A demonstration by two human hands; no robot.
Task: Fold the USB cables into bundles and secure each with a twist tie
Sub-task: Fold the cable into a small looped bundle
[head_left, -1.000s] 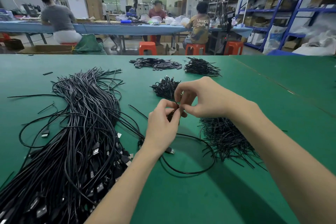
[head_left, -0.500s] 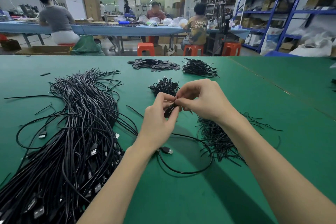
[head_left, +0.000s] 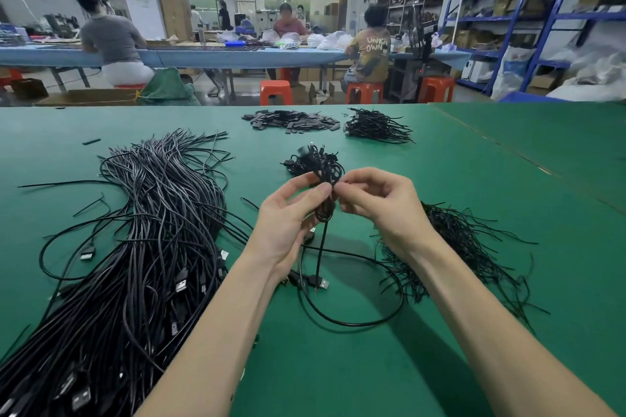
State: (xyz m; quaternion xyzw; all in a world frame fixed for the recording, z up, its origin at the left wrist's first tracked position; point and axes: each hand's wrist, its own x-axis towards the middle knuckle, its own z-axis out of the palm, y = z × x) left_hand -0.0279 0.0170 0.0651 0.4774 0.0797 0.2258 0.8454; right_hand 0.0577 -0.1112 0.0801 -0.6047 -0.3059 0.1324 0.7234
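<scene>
Gripping the folded cable bundle [head_left: 324,206], the left hand [head_left: 288,217] clamps it; the right hand [head_left: 379,203] pinches beside, any tie indistinct.

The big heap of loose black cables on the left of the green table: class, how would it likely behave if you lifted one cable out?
The heap of loose cables looks floppy: strands curve and droop across the table. A lifted cable would probably sag and drag its neighbours, since many cross over each other. Each looks thin, so likely light; plug ends could snag.
</scene>
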